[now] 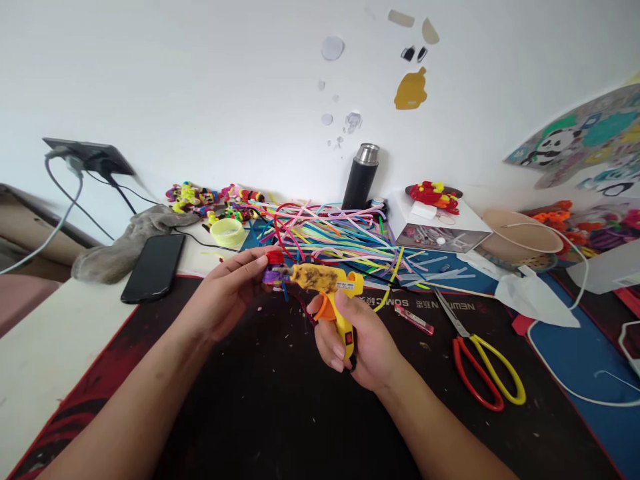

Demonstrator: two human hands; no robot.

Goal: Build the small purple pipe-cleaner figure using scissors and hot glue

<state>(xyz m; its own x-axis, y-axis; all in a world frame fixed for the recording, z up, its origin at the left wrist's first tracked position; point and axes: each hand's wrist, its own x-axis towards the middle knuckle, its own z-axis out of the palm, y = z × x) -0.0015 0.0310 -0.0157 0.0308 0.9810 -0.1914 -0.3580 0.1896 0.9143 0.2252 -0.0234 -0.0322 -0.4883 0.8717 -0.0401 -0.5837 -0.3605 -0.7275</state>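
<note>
Left hand (pixel 225 288) over the black desk mat (pixel 250 407), grip pinching a small red-and-purple pipe-cleaner piece (pixel 274 259) between thumb and fingers. Right hand (pixel 367 337), grip wrapped round the handle of a yellow hot-glue gun (pixel 320 277), nozzle (pixel 287 271) pointed left at the piece; cannot tell whether they touch. Behind, loose pipe cleaners (pixel 327 230) heaped across the worktop (pixel 60 373); scissors (pixel 460 327) on the mat, well right of the gun.
</note>
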